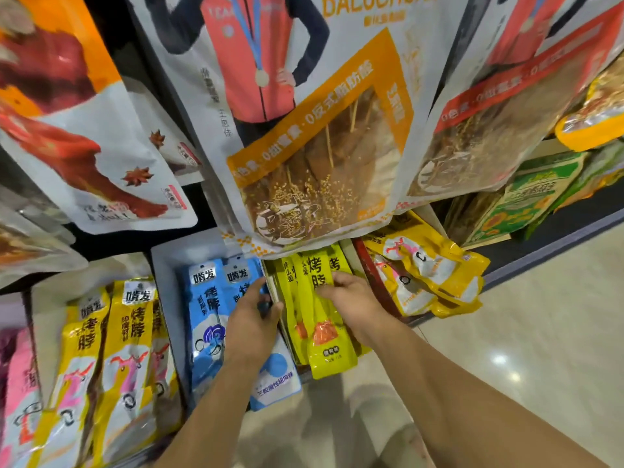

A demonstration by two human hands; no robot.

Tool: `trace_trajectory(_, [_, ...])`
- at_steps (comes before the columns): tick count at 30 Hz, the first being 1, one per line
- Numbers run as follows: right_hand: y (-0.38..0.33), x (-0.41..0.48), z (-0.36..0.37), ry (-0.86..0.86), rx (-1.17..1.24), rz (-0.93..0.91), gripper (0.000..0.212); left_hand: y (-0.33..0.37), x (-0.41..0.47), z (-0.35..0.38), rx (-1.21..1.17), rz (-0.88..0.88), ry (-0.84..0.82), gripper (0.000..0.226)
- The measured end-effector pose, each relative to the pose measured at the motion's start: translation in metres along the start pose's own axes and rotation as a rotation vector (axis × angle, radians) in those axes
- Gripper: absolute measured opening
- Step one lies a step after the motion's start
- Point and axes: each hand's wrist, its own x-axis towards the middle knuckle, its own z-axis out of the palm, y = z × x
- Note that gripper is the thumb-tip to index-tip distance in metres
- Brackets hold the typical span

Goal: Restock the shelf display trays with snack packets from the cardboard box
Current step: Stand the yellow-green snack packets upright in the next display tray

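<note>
Head view, glossy beige floor (540, 332), stocked shelf (553, 228)

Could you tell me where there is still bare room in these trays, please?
Bare room shows at the back of the white tray, behind the blue packets. The yellow packets held by the right hand crowd their tray; the red tray is heaped.

Reference item: large white hanging pouch with an orange diagonal band (317, 136).

1. On the pouch: orange Latin lettering "DALUCHUA…" at the top edge, cut off by the frame. The band reads "0反式脂肪酸".
2. Long blue-and-white foil packets (206, 319), below-left of the pouch: white tab "啃发", vertical "烤脖".
3. Long yellow foil packets (128, 332), farther left: the same "啃发" and "烤脖".
4. Yellow packets with an orange patch (317, 332), directly below the pouch: "烤" is legible; the rest is partly covered.
</note>
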Motion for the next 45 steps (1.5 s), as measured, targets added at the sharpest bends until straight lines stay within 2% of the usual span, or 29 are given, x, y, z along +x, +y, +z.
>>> trace_trajectory(5, [0.006,0.033,0.028,0.038,-0.265,-0.061,0.025,-0.002,0.001,-0.001,-0.007,-0.004,-0.003,0.057])
trace_trajectory(9, [0.013,0.039,0.040,0.107,-0.416,-0.074,0.048,-0.001,0.002,0.000,0.057,0.005,0.009,0.059])
trace_trajectory(16, [0.006,0.026,0.040,0.036,-0.613,-0.132,0.066,0.004,-0.003,-0.005,0.053,-0.002,-0.027,0.061])
trace_trajectory(20, [0.000,0.005,0.033,0.050,-0.793,-0.171,0.062,0.013,-0.006,-0.011,0.030,-0.056,-0.079,0.058])
trace_trajectory(25, [-0.013,-0.041,0.031,0.063,-1.035,-0.262,0.053,0.029,-0.034,-0.036,0.112,0.002,-0.102,0.051])
trace_trajectory(32, [-0.035,-0.115,0.061,0.027,-1.377,-0.444,0.054,0.035,-0.087,-0.114,0.488,0.094,-0.035,0.061])
trace_trajectory(37, [-0.040,-0.171,0.106,-0.066,-1.473,-0.636,0.052,0.017,-0.142,-0.192,0.669,0.088,0.073,0.057])
trace_trajectory(45, [-0.067,-0.265,0.221,-0.194,-1.483,-0.863,0.058,-0.014,-0.234,-0.330,0.862,-0.142,0.200,0.052])
